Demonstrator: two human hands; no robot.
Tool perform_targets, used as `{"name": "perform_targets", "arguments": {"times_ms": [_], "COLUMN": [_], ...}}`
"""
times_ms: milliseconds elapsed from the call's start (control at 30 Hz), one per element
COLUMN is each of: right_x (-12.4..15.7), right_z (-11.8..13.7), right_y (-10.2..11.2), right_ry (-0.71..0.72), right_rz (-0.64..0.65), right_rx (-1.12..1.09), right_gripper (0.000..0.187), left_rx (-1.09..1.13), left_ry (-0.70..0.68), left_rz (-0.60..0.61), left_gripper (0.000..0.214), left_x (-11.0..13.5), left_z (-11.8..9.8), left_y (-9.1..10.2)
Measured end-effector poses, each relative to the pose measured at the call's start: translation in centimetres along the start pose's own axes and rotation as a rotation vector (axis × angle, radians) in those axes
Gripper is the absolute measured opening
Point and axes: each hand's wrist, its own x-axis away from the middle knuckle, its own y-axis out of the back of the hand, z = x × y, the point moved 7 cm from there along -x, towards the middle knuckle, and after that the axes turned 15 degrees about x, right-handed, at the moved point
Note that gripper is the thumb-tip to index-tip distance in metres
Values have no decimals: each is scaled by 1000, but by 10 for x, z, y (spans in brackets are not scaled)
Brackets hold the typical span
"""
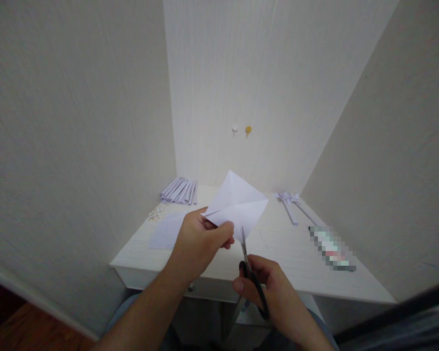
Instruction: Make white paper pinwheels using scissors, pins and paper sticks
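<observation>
A square white sheet of paper [237, 195] with crossing creases is held up above the table, one corner pointing away from me. My left hand [208, 236] pinches it near its left and lower edge, thumb on top. In my right hand [270, 287] is a pair of scissors [256, 285] with black handles, my fingers through the loops. The blades reach onto the sheet near its lower corner, beside my left thumb. How far any cut runs I cannot tell.
Several rolled paper tubes [179, 190] lie at the back left, near small pale pieces [156, 213]. Flat sheets [159, 234] rest left on the white table [292, 258]. Paper pinwheel-like pieces on tubes [289, 207] lie back right, and a pixelated object [331, 248] at right. Walls enclose the table.
</observation>
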Motion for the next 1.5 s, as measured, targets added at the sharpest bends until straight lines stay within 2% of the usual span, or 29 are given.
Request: {"name": "perform_targets", "arguments": {"times_ms": [433, 633, 1267, 1500], "right_x": [0, 0, 1, 2], "right_z": [1, 6, 11, 14], "right_y": [-1, 1, 2, 4], "right_ry": [1, -8, -24, -28], "right_rz": [10, 15, 33, 2], "right_rx": [-33, -4, 28, 58], "right_gripper": [34, 38, 44, 43], "left_rx": [24, 16, 7, -41], "left_ry": [19, 13, 29, 39], "left_rz": [-1, 35, 37, 87], "left_gripper": [9, 9, 10, 17], "left_x": [2, 2, 3, 4], "left_z": [-3, -4, -3, -1], "left_y": [-4, -6, -5, -7]}}
